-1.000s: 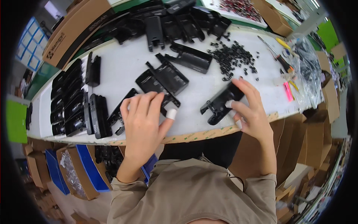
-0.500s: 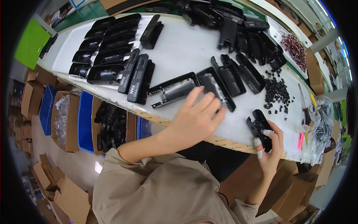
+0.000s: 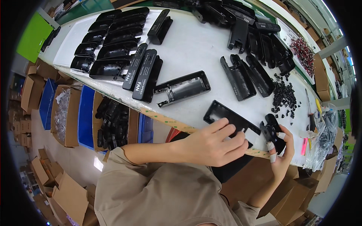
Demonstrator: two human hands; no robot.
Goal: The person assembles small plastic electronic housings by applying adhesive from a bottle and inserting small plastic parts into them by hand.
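Hands on black plastic parts, left hand (image 3: 211, 145) touching open rectangular housing (image 3: 230, 119), right hand (image 3: 281, 150) gripping small clip-shaped piece (image 3: 272, 132)

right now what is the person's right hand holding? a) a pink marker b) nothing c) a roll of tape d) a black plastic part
d: the right hand is curled around a small black plastic part at the table's near edge, while the left hand rests on a black frame-shaped housing.
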